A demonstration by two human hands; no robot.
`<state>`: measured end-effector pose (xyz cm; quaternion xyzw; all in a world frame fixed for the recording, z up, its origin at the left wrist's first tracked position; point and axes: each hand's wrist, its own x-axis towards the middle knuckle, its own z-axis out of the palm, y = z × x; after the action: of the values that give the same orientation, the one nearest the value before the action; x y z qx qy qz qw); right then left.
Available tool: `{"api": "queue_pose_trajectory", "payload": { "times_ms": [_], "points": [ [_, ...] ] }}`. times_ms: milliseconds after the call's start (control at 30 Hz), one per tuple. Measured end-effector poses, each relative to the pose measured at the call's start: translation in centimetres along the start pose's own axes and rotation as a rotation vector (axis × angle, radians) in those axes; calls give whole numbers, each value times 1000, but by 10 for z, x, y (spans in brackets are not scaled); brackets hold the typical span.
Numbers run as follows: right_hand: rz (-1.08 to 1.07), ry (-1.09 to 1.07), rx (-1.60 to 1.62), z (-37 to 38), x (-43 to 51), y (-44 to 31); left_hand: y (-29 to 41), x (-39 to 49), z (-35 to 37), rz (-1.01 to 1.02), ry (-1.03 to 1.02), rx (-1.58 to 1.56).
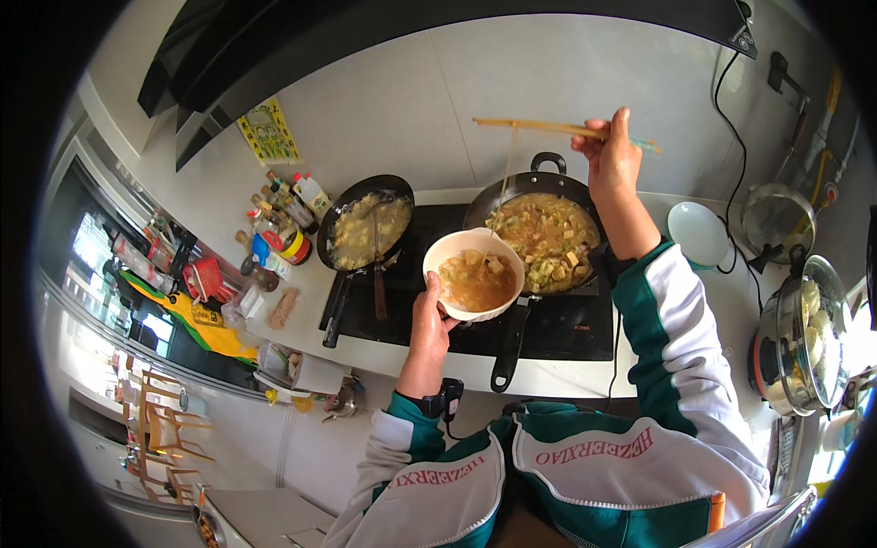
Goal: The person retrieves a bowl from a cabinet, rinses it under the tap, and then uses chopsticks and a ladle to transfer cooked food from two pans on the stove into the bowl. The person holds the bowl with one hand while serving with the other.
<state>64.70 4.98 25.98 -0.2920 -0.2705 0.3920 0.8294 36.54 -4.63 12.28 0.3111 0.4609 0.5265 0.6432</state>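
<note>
My left hand (428, 335) grips the rim and side of a white bowl (474, 236) that holds brown soup with tofu cubes. The bowl is over the front edge of a wok (476, 205) filled with a stew of tofu and greens (548, 229). High above the wok, my right hand (613, 154) holds a pair of wooden chopsticks (541, 126) roughly level. A thin noodle-like strand (509, 164) hangs from the chopsticks down towards the bowl.
A second pan (370, 226) with pale food and a spatula (379, 274) rests on the black cooktop (418, 329). Condiment bottles (284, 212) crowd the left. A white bowl (697, 233) and a glass-lidded pot (812, 335) stand right. A range hood (411, 15) overhangs.
</note>
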Motion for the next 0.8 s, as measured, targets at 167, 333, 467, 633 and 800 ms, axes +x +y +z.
{"api": "queue_pose_trajectory", "payload": {
  "times_ms": [167, 333, 467, 633, 800],
  "points": [
    [-92, -142, -1, 40, -5, -30, -2, 1, 1, 41, 46, -6],
    [-196, -244, 38, 72, -9, -50, 0, 3, -5, -16, -38, 13],
    [-283, -305, 103, 95, -5, -57, 0, 4, -7, -25, -40, 9],
    [-251, -223, 129, 109, -2, -59, -1, 3, -6, 24, -3, -20],
    [-395, -281, -179, 84, 1, -42, 0, -3, -13, 60, 16, -77]
  ]
}}
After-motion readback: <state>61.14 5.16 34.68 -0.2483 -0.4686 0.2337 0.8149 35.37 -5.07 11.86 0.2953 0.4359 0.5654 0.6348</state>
